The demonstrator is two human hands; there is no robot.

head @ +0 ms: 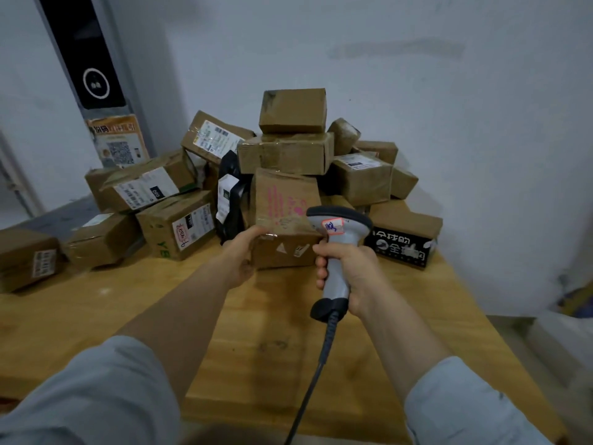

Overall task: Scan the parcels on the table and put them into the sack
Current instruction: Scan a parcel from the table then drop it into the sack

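A heap of cardboard parcels fills the back of the wooden table. At its front stands a brown box with pink print. My left hand grips that box at its left front corner, thumb on top. My right hand grips the handle of a grey barcode scanner, whose head sits just right of the box's front edge. The scanner's cable runs down toward me. No sack is in view.
A black-printed box lies right of the scanner. Labelled cartons and a black bag parcel lie to the left, with one more box at the far left edge. A white wall stands behind; the table's right edge drops to the floor.
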